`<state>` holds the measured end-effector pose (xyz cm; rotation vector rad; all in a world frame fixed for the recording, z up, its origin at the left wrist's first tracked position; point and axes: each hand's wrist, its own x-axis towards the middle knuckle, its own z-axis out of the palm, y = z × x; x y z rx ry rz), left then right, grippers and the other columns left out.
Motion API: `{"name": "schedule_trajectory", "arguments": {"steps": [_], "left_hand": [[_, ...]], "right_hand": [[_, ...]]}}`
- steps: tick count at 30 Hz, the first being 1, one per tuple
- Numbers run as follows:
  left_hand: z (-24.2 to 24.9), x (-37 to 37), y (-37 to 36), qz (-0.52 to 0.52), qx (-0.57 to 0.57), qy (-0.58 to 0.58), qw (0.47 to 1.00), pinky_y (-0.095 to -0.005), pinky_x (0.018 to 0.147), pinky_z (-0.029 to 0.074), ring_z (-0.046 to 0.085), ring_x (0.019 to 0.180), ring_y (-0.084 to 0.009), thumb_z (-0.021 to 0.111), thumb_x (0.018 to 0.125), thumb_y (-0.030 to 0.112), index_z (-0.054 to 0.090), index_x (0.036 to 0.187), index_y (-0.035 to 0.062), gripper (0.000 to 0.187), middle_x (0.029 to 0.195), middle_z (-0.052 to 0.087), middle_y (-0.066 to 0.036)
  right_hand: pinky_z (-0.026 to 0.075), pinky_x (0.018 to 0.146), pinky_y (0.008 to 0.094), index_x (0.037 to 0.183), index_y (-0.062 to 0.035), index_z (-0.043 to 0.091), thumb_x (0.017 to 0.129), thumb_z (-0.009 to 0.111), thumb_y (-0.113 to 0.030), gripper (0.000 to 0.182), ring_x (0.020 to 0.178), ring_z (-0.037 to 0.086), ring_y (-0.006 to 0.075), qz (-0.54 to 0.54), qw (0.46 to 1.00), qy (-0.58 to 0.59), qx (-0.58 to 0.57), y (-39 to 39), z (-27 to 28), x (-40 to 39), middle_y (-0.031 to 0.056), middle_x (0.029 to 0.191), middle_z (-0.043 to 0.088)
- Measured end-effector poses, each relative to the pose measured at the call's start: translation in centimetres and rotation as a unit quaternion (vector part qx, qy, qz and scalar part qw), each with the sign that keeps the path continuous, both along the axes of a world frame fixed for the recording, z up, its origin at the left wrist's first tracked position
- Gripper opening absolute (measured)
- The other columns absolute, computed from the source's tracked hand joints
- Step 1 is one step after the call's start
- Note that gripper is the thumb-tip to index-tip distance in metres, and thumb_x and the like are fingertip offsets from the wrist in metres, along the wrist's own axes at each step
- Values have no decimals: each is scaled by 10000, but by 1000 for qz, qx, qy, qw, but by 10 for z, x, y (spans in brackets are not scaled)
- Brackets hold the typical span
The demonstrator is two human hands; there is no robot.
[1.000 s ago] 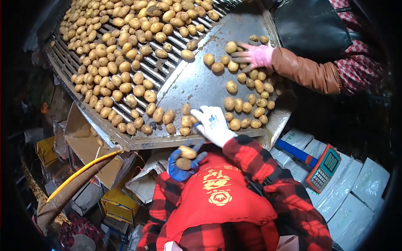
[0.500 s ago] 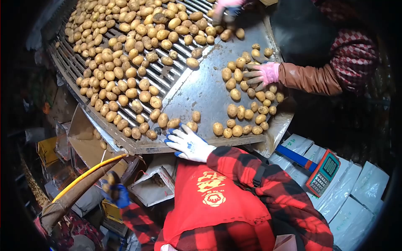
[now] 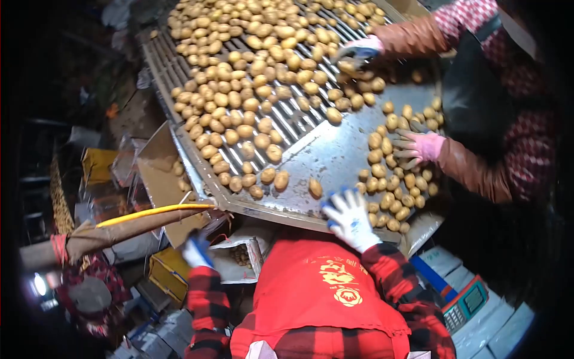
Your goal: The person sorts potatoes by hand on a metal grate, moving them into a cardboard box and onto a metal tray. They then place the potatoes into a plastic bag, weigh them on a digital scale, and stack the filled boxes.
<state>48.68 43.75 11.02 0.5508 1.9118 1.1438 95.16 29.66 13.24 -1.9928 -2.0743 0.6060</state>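
My right hand (image 3: 351, 221), in a white and blue glove, lies with fingers spread on the metal sheet (image 3: 317, 155) near its front edge. Just beyond its fingertips are a single potato (image 3: 315, 188) and the left side of a potato cluster (image 3: 394, 191). Below the edge, my left hand (image 3: 197, 248) is smeared by motion beside a white open-topped bag or box (image 3: 254, 257) with potatoes inside. Whether its fingers hold anything is not visible. Many potatoes (image 3: 239, 90) cover the slatted rack (image 3: 299, 122).
Across the sheet, a co-worker's gloved hands (image 3: 421, 146) are among the potatoes. A cloth-wrapped pole with a yellow hose (image 3: 155, 212) crosses at left, near a cardboard flap (image 3: 158, 173). A scale display (image 3: 465, 304) and white wrapped boxes (image 3: 496, 326) stand lower right. Another person (image 3: 92, 293) is lower left.
The view has shifted. My left hand has come in toward the white container; the potato it held no longer shows. My right hand has moved right along the sheet, nearer the cluster.
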Motion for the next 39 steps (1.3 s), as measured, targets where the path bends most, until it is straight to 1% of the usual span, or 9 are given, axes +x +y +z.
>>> {"name": "schedule_trajectory", "arguments": {"steps": [2,4,6,14,18,26,29,36,39], "left_hand": [[57,97,-39,-352,2,89,932,-355,724,565,691,947,-229,466,1001,262,658,1106,15,331,1099,687,-119],[48,158,-57,-350,-53,-140,925,-370,856,544,665,1018,-239,495,971,138,651,1128,-10,266,1156,671,-123],[48,201,-29,-574,142,131,796,-374,1047,426,573,1204,-302,583,896,68,643,1177,8,293,1239,630,-159],[22,350,209,-227,301,197,905,-407,1078,383,499,1269,-341,644,915,250,541,1318,-4,487,1434,458,-198],[-12,305,337,-151,193,570,784,-511,1095,327,471,1270,-395,545,913,431,513,1382,60,599,1451,430,-233],[33,308,409,-308,1,534,787,-492,926,489,586,1113,-438,586,833,587,512,1404,181,704,1348,510,-242],[9,317,419,-330,76,563,754,-456,886,515,626,1030,-404,611,810,574,560,1362,215,661,1315,496,-240],[10,434,338,-473,123,451,747,-486,907,496,594,1111,-397,677,802,490,515,1395,152,701,1407,452,-254],[8,461,292,-523,197,434,707,-560,1049,316,512,1195,-381,651,795,493,522,1389,160,693,1473,391,-249]], "right_hand": [[268,1120,586,1231,-209,611,727,716,-305,524,1315,395,407,23,999,12,22,12,-18,-4,110,1341,518],[266,1125,581,1235,-211,610,724,722,-281,527,1318,400,386,-14,998,-49,33,19,-22,22,111,1353,513],[214,1146,582,1226,-177,612,741,710,-238,498,1310,404,383,-63,994,-89,32,25,-19,55,138,1367,498],[279,1097,570,1291,-119,570,781,691,-216,534,1274,425,402,-30,984,-35,170,186,31,71,167,1355,504],[260,1110,562,1309,-126,560,812,686,-249,527,1300,407,402,1,976,-44,212,298,24,84,166,1377,494],[202,1084,680,1413,-233,512,855,578,-522,632,1393,270,471,-122,988,-55,79,490,-3,114,177,1575,261],[178,1041,763,1419,-248,493,823,608,-552,679,1389,257,505,-95,990,-69,76,519,-3,76,109,1582,276],[279,1047,658,1348,-220,549,852,628,-463,558,1283,413,446,-76,982,-43,170,444,-29,124,129,1436,460],[265,1112,563,1398,-140,493,828,649,-391,642,1330,359,444,-104,980,-85,143,383,-27,146,198,1457,416]]}}
